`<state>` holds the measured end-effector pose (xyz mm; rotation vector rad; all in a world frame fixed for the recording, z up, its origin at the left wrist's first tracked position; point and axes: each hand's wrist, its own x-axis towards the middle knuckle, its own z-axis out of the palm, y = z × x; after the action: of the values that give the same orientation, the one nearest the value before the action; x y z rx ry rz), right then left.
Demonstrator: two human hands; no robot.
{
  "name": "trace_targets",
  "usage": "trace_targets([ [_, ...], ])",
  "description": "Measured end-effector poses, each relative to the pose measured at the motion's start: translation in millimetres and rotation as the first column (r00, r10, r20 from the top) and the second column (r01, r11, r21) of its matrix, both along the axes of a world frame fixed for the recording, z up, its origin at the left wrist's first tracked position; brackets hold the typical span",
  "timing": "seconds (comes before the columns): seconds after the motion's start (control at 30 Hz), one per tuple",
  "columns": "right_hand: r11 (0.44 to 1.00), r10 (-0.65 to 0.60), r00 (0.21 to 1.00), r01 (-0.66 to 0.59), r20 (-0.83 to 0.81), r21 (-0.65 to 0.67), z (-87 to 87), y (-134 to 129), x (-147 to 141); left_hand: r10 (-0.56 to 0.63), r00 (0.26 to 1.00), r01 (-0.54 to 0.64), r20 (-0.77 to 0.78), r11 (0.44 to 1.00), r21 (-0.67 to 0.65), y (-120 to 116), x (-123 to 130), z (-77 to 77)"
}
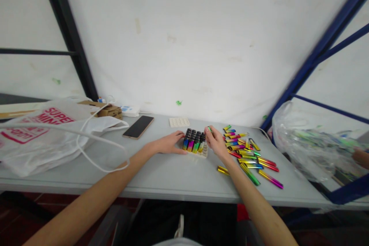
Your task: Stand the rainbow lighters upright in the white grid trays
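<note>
Bare forearms [96, 196]; beyond, pale tray [203, 153] of black-topped metallic tubes [190, 144]

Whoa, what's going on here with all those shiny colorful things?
A person is at a grey table, using both hands. The right hand seems to pinch a small green thing, mostly hidden by the fingers, while the left hand is spread at the other side of a pale tray. Shiny tubes with dark tops stand in rows there, with some spots at the right unfilled. More shiny tubes lie scattered to the right.
</note>
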<state>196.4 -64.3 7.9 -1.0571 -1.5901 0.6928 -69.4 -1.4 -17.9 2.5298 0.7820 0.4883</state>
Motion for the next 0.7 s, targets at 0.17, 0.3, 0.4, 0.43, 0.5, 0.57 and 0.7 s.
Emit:
trace_targets([
  [0.17, 0.984, -0.157, 0.973, 0.139, 0.168, 0.113, 0.5, -1.6, 3.6, 0.003, 1.000, -0.003, 0.006, 1.000, 0.002, 0.7, 0.2, -1.6],
  [0.3, 0.964, -0.237, 0.955, 0.209, 0.178, 0.161, -0.5, -1.0, 4.2, -0.005, 1.000, 0.005, 0.020, 1.000, 0.019, 1.3, -0.2, -2.4],
  [0.4, 0.959, -0.253, 0.953, 0.224, 0.166, 0.175, -1.8, -0.1, 4.1, -0.012, 1.000, 0.011, 0.020, 1.000, 0.020, 1.5, -0.4, -2.9],
  [0.43, 0.959, -0.252, 0.953, 0.223, 0.167, 0.174, -1.9, 0.0, 4.1, -0.010, 1.000, 0.009, 0.020, 1.000, 0.019, 1.6, -0.4, -3.1],
  [0.5, 0.960, -0.250, 0.952, 0.220, 0.178, 0.172, -1.7, -0.3, 3.9, -0.005, 1.000, 0.004, 0.018, 1.000, 0.020, 1.7, -0.4, -3.5],
  [0.57, 0.960, -0.249, 0.949, 0.216, 0.190, 0.179, -0.5, -1.8, 3.7, 0.000, 1.000, 0.000, 0.014, 1.000, 0.020, 1.6, -0.3, -3.4],
  [0.7, 0.971, -0.194, 0.957, 0.157, 0.217, 0.180, 3.6, -8.7, 4.0, -0.001, 1.000, 0.001, 0.012, 1.000, 0.007, 0.9, 0.0, -2.0],
])
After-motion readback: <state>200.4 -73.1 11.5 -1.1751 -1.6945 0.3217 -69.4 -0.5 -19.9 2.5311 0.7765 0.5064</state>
